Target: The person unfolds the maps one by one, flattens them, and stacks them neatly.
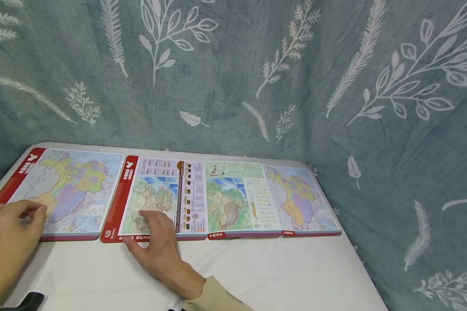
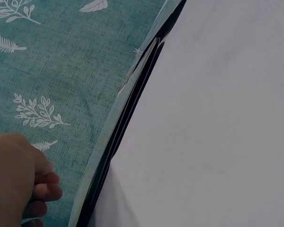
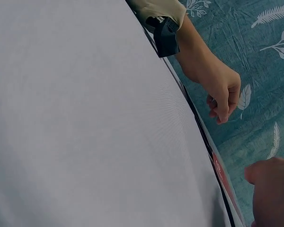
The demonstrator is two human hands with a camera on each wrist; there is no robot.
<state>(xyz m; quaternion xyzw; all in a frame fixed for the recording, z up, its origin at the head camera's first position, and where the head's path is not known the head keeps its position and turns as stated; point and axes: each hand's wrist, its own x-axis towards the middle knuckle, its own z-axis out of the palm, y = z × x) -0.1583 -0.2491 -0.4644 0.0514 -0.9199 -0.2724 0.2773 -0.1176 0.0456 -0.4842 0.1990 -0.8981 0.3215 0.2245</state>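
Observation:
Several printed map sheets or boards lie in a row on a white-covered table. The leftmost political map [image 1: 74, 183] has a red left border. Over its lower left corner is my left hand [image 1: 9, 235], fingers loosely curled, thumb near the index finger, nothing visible between them. My right hand [image 1: 161, 248] is over the lower part of the second, red-bordered map [image 1: 155, 190]. Its fingers are bent above the print and its thumb lies near the lower red edge; contact is unclear. In the right wrist view the left hand [image 3: 220, 87] hangs with fingers downward.
To the right lie a green relief map [image 1: 227, 203] and another political map [image 1: 301, 194]. Behind the table [image 1: 295, 272] hangs a teal leaf-patterned cloth [image 1: 225, 73]. A black strap-like piece [image 1: 29, 300] shows by the left forearm.

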